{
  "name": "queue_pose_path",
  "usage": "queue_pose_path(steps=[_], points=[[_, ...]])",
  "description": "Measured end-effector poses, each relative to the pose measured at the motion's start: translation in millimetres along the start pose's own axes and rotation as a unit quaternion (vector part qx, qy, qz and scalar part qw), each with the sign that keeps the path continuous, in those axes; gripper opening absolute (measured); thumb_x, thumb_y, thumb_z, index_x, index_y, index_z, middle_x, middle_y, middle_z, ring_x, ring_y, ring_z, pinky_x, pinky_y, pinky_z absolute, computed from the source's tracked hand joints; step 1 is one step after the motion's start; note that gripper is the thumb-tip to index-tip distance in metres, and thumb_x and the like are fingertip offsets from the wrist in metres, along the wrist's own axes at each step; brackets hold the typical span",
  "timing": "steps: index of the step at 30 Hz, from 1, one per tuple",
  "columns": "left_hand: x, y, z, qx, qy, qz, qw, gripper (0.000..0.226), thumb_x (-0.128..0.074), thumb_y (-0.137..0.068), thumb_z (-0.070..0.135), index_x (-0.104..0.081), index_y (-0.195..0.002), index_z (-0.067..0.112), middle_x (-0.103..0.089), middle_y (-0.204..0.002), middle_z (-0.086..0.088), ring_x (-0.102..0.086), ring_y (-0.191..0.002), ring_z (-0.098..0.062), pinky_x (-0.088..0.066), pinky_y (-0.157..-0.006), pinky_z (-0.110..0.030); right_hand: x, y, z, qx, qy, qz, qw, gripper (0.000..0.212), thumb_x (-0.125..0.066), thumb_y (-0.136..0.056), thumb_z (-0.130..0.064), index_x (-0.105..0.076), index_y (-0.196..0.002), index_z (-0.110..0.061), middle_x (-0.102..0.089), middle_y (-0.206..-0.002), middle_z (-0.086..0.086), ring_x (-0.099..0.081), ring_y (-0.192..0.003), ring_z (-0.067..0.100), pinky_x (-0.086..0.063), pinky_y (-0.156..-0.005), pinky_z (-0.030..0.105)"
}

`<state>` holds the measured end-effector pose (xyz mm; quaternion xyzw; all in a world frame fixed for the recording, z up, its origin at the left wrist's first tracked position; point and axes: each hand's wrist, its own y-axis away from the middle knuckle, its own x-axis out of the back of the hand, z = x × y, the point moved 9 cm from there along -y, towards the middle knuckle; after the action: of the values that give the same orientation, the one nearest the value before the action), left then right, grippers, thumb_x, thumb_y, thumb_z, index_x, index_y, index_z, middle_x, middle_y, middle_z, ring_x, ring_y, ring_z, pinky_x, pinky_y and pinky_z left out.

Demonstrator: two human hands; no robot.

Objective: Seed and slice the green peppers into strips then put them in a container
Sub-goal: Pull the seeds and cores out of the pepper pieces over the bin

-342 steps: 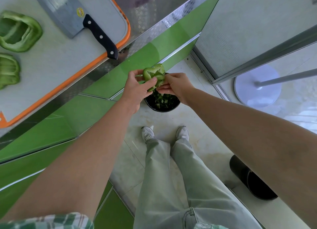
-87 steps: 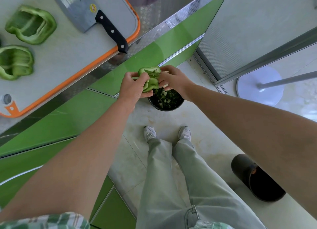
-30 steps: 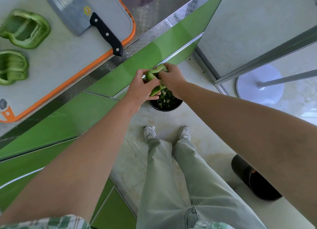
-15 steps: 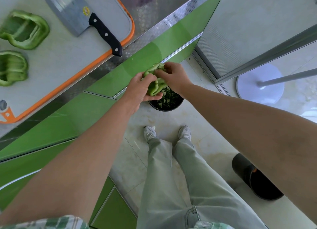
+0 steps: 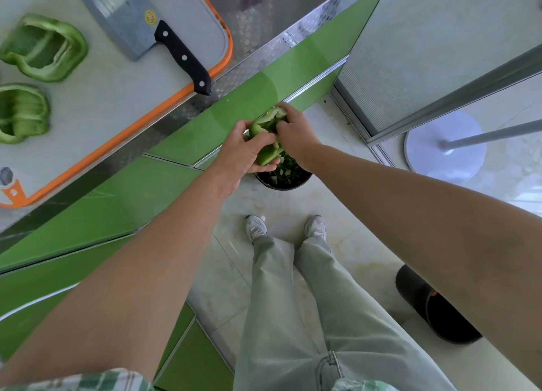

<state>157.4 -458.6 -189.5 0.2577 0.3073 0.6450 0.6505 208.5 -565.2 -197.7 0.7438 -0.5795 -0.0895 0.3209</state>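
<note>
I hold a green pepper half point(image 5: 267, 140) out past the counter edge, above a black bin point(image 5: 283, 177) on the floor that contains green scraps. My left hand point(image 5: 245, 154) grips the pepper from the left and below. My right hand point(image 5: 293, 132) reaches in from the right, its fingertips curled into the pepper's hollow. Two more hollowed pepper halves lie on the cutting board: one at the upper left point(image 5: 44, 47), one at the left edge point(image 5: 22, 113). A cleaver point(image 5: 140, 21) with a black handle rests on the board.
The white, orange-rimmed cutting board point(image 5: 117, 85) sits on a steel counter over green cabinet fronts point(image 5: 117, 203). My feet point(image 5: 286, 228) stand just behind the bin. A second black bin point(image 5: 437, 305) lies at the right; a white fan base point(image 5: 444, 147) stands beyond a sliding door frame.
Both hands have stayed over the bin, turning the pepper half. My right fingers have worked deeper into its hollow. The view shifted slightly.
</note>
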Motion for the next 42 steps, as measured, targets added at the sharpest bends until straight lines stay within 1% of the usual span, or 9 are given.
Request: queue_pose_path(steps=[6,11,15,20,25,32,35,39,42], points=[[11,-4,1,-0.003,0.028,0.037,0.999,0.021,-0.064,-0.09,0.014,-0.052,-0.106,0.012,-0.066,-0.099,-0.019,-0.07,-0.076,-0.034,-0.06,-0.078,-0.048,19,-3,14,-0.01,0.05,0.007,0.999,0.038,-0.038,-0.084,0.01,-0.06,-0.104,-0.014,-0.06,-0.077,-0.003,-0.054,-0.07,0.013,-0.046,-0.063,0.024],[13,-5,0,0.004,0.036,0.036,0.999,0.019,-0.061,-0.091,0.017,-0.052,-0.106,0.007,-0.065,-0.093,-0.015,-0.069,-0.077,-0.036,-0.059,-0.081,-0.05,9,4,8,0.011,0.035,-0.058,0.998,0.022,-0.045,-0.094,-0.012,-0.057,-0.112,-0.015,-0.056,-0.084,-0.009,-0.052,-0.076,0.003,-0.044,-0.073,0.021],[12,-3,1,0.001,0.035,0.031,0.999,0.014,-0.059,-0.092,0.016,-0.055,-0.102,0.006,-0.066,-0.086,-0.012,-0.068,-0.077,-0.037,-0.059,-0.08,-0.05,6,-5,5,0.012,0.016,-0.03,0.999,0.023,-0.062,-0.09,-0.032,-0.059,-0.101,-0.013,-0.058,-0.083,-0.004,-0.055,-0.075,0.01,-0.046,-0.071,0.024],[11,-2,1,0.0,-0.002,0.02,1.0,0.031,-0.064,-0.09,0.015,-0.053,-0.117,0.005,-0.068,-0.096,-0.017,-0.07,-0.077,-0.036,-0.06,-0.077,-0.05,9,-10,6,0.004,0.046,0.017,0.999,0.017,-0.058,-0.086,-0.01,-0.063,-0.101,-0.005,-0.064,-0.088,0.008,-0.058,-0.073,0.016,-0.054,-0.07,0.03],[18,-2,2,-0.003,0.029,0.047,0.998,0.011,-0.059,-0.091,0.014,-0.052,-0.097,0.009,-0.064,-0.085,-0.012,-0.067,-0.073,-0.036,-0.06,-0.079,-0.049,19,-7,16,-0.022,0.015,0.0,1.0,0.026,-0.049,-0.086,0.006,-0.066,-0.091,-0.013,-0.067,-0.075,-0.003,-0.063,-0.072,0.008,-0.054,-0.077,0.02],[21,-4,-3,0.007,0.029,0.054,0.998,0.035,-0.051,-0.092,0.017,-0.054,-0.119,-0.006,-0.062,-0.094,-0.019,-0.068,-0.073,-0.036,-0.06,-0.077,-0.047,9,-1,7,0.004,-0.029,-0.053,0.998,0.006,-0.06,-0.09,-0.019,-0.064,-0.093,-0.016,-0.066,-0.078,-0.005,-0.062,-0.072,0.004,-0.045,-0.072,0.018],[20,-4,-3,0.006,0.027,0.049,0.998,0.03,-0.052,-0.093,0.015,-0.055,-0.115,-0.005,-0.064,-0.089,-0.017,-0.067,-0.074,-0.036,-0.06,-0.079,-0.049,6,-2,9,-0.017,-0.002,-0.05,0.999,0.025,-0.074,-0.081,-0.034,-0.059,-0.091,-0.018,-0.063,-0.08,-0.006,-0.059,-0.07,0.006,-0.045,-0.068,0.019],[13,-1,-1,0.001,0.022,0.024,0.999,0.011,-0.055,-0.093,0.014,-0.056,-0.099,0.005,-0.067,-0.083,-0.012,-0.067,-0.074,-0.035,-0.059,-0.08,-0.05,12,-6,9,-0.029,-0.003,0.015,0.999,0.025,-0.079,-0.077,-0.022,-0.055,-0.081,-0.018,-0.056,-0.074,-0.004,-0.053,-0.063,0.006,-0.046,-0.058,0.017],[15,0,-1,-0.005,0.018,0.035,0.999,0.012,-0.057,-0.09,0.015,-0.056,-0.097,0.006,-0.065,-0.083,-0.013,-0.067,-0.072,-0.034,-0.06,-0.077,-0.048,14,-7,13,-0.05,-0.026,0.007,0.998,0.016,-0.071,-0.081,-0.007,-0.062,-0.078,-0.019,-0.061,-0.074,-0.002,-0.057,-0.069,0.01,-0.052,-0.071,0.022]])
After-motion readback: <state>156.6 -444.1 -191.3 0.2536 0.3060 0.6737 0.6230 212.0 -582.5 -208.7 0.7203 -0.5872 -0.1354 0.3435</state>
